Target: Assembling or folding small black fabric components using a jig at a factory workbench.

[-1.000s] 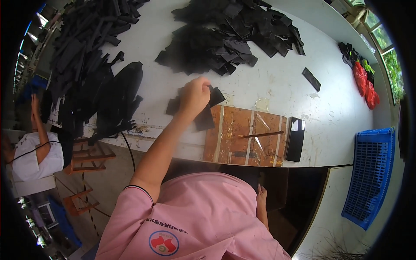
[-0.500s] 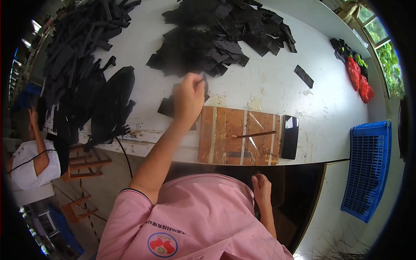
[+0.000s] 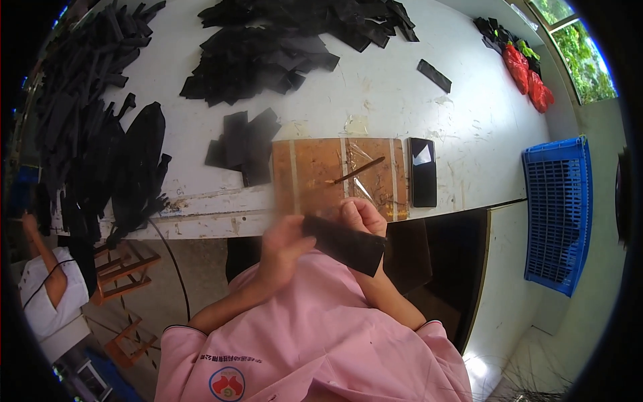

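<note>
In front of my body, at the table's near edge, my left hand (image 3: pixel 282 242) grips one end of a flat black rectangular fabric piece (image 3: pixel 347 246). Motion blurs that hand a little. The piece slants down to the right, its far end overlapping my right wrist. My right hand (image 3: pixel 364 217) is beside the piece's upper edge, thumb and fingers pinched together; what they hold, if anything, is hidden. Beyond them lies a brown board (image 3: pixel 308 167) with tape strips, and a thin brown stick-like tool (image 3: pixel 360 170) rests on it. Several loose black pieces (image 3: pixel 244 144) lie left of the board.
A black phone (image 3: pixel 422 175) lies right of the board. Heaps of black pieces (image 3: pixel 261 60) and black strips (image 3: pixel 87 74) cover the table's far and left parts. One piece (image 3: pixel 434 76) lies apart. A blue crate (image 3: pixel 556 214) stands at right; a person (image 3: pixel 57 285) sits far left.
My left hand has come back from the black pieces toward my body with one piece. My right hand has risen from below the table edge to meet it. The view has shifted.
</note>
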The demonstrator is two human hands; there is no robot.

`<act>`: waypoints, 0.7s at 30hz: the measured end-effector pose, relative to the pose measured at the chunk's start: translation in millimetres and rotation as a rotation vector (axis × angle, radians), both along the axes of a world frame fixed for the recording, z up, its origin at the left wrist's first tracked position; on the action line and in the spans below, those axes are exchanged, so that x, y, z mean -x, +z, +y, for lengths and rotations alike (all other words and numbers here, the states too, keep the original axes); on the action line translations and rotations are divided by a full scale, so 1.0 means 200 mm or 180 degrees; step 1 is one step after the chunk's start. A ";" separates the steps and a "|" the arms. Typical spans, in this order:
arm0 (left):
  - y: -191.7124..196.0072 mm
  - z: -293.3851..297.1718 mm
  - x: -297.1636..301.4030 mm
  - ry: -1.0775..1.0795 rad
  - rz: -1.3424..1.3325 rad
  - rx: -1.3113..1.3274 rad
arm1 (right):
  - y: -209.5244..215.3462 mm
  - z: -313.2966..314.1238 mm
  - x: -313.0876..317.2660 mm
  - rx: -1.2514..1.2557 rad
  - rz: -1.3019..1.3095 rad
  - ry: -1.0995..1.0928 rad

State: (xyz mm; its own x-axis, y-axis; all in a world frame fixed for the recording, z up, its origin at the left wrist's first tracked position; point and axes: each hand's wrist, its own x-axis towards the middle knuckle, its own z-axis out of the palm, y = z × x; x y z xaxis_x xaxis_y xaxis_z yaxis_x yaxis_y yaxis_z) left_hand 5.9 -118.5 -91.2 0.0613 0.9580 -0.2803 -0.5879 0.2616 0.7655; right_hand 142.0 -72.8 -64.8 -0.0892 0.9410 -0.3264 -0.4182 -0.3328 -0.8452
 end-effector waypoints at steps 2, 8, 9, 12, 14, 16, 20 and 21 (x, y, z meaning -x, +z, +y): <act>-0.03 0.01 0.00 0.0194 -0.0318 0.0234 | 0.00 -0.02 -0.04 -0.0011 0.0078 -0.0019; 0.07 0.14 -0.07 0.0564 -0.1188 0.0335 | 0.03 -0.11 -0.05 -0.0177 0.0221 -0.0147; 0.07 0.13 -0.09 0.0522 -0.1042 0.0340 | 0.02 -0.11 -0.05 -0.0179 0.0221 -0.0161; -0.02 0.05 -0.10 0.0217 -0.0413 0.0264 | 0.00 -0.06 -0.05 -0.0380 -0.0010 -0.0722; -0.04 0.04 -0.08 -0.0129 0.0321 0.0077 | 0.01 -0.04 -0.08 -0.0504 -0.0132 -0.0571; 0.00 0.08 -0.05 -0.0110 0.0122 0.0098 | 0.01 -0.02 -0.12 -0.0624 -0.0312 -0.0400; 0.15 0.23 0.04 -0.0364 -0.0310 0.0392 | 0.08 0.03 -0.22 -0.1073 -0.1330 0.0265; 0.18 0.27 0.05 -0.0581 -0.0358 0.0523 | 0.08 0.03 -0.24 -0.1048 -0.1525 0.0527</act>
State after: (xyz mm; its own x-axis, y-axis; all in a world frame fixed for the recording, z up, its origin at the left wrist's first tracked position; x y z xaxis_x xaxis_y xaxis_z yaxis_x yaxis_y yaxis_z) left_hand -5.0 -64.9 -55.9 0.2683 0.8704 -0.4128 -0.5987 0.4864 0.6364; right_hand 190.0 -66.4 -49.6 -0.1582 0.9856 -0.0603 0.0695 -0.0498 -0.9963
